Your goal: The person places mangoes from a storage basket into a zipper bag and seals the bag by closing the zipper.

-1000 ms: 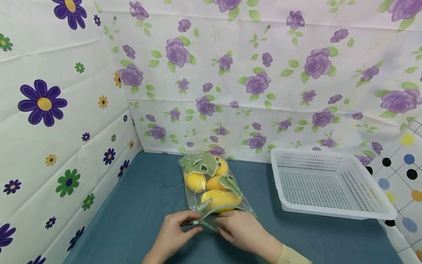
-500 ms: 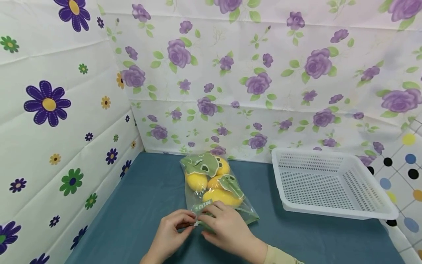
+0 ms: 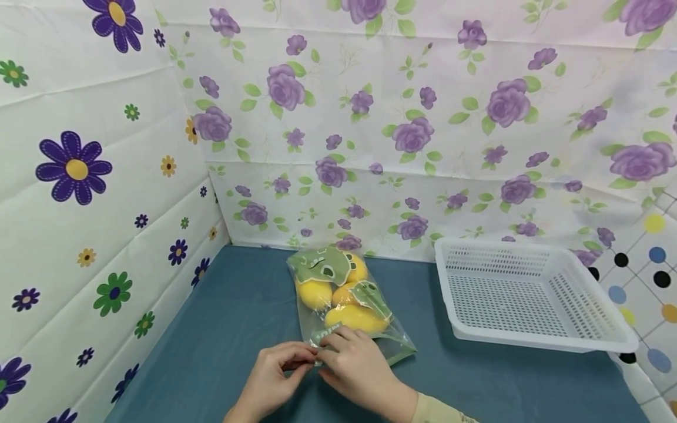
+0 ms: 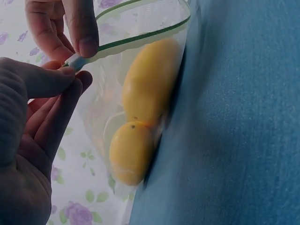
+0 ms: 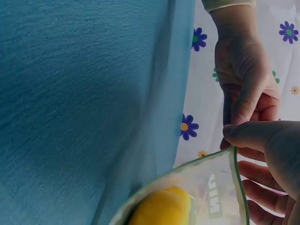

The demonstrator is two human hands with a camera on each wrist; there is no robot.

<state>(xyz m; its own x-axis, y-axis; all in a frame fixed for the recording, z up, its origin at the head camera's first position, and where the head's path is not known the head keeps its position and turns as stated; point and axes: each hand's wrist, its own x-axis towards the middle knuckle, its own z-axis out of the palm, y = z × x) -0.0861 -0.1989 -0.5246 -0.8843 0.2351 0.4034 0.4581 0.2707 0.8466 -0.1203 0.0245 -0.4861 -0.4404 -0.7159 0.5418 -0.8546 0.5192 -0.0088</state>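
Note:
A clear zip bag [image 3: 398, 348] with green prints lies on the table, holding several yellow mango-like fruits [image 3: 355, 318]. Its mouth faces me, and the green zip strips [image 4: 143, 36] stand apart in the left wrist view. My left hand [image 3: 277, 373] pinches the bag's left mouth corner, thumb and forefinger at the small white slider [image 4: 75, 62]. Close against it, my right hand [image 3: 362, 367] grips the zip edge near the same corner. In the right wrist view its thumb [image 5: 248, 134] lies over the corner, with the other fingers behind the bag. The slider is mostly hidden in the head view.
A white perforated plastic basket [image 3: 508, 299] stands on the right of the blue-covered table [image 3: 211, 329]. Flower-print sheets [image 3: 328, 117] rise behind and on the left. A dotted sheet [image 3: 650, 294] hangs at the right.
My right hand has moved left along the bag's mouth to meet the left hand at the corner. The left hand has hardly moved, and the basket stays in place.

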